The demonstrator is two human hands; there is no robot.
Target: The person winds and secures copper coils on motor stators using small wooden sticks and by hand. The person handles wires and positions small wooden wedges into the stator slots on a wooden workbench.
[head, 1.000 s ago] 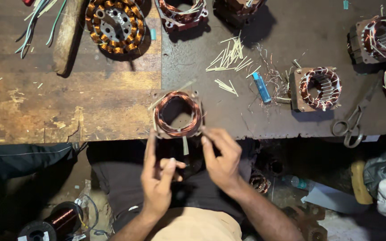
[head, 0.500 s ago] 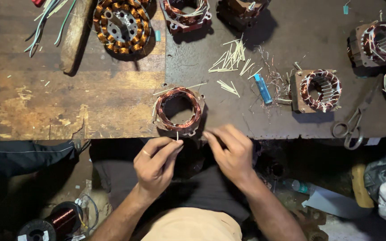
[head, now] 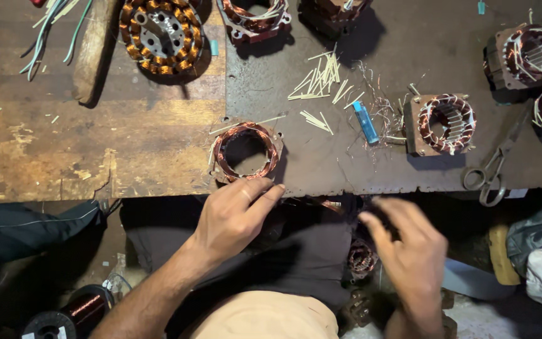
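A square motor stator wound with copper wire [head: 246,150] lies at the near edge of the worktable [head: 127,157]. My left hand [head: 233,216] rests just below it, fingers stretched out and touching its lower rim, with nothing seen in the hand. My right hand [head: 409,251] is off to the right, below the table edge and over my lap, blurred, with fingers loosely apart and nothing visible in them. A small copper coil [head: 362,258] sits just left of that hand.
On the table are a second wound stator [head: 450,122], a blue lighter [head: 366,122], thin pale sticks [head: 321,78], scissors [head: 490,172], a round stator [head: 161,28], a wooden handle [head: 92,50] and loose wires [head: 51,25]. A copper wire spool [head: 70,314] stands lower left.
My right hand has left the stator and swung right and down over my lap. My left hand has risen to touch the stator's lower rim.
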